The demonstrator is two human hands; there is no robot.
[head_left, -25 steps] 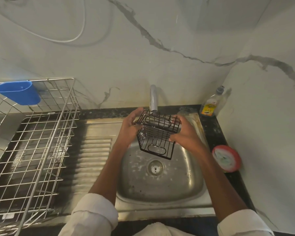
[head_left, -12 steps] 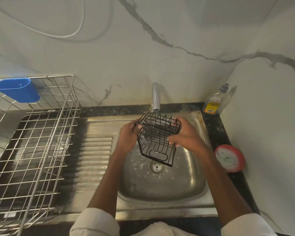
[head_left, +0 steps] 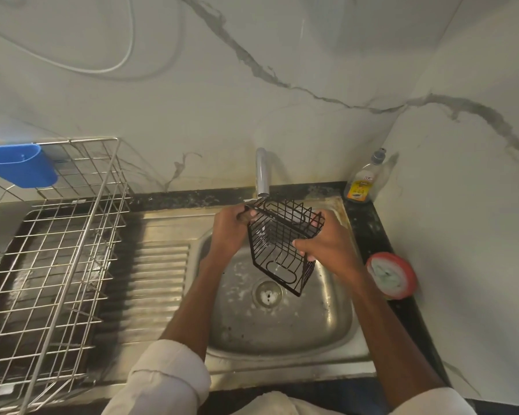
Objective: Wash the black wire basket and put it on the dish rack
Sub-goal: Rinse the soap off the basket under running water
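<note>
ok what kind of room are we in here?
Most likely a home kitchen, at the washing-up spot: a steel sink under a tap, a wire dish rack on the drainboard, and a dish soap bottle on the dark counter.

Black wire basket (head_left: 279, 247), dull steel sink (head_left: 336, 330), blue plastic cup (head_left: 21, 166).

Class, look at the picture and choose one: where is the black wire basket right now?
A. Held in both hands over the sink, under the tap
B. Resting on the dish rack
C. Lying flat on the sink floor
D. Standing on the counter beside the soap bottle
A: the left hand and right hand grip the basket from either side, tilted above the sink just below the tap; the dish rack is off to the left.
</note>
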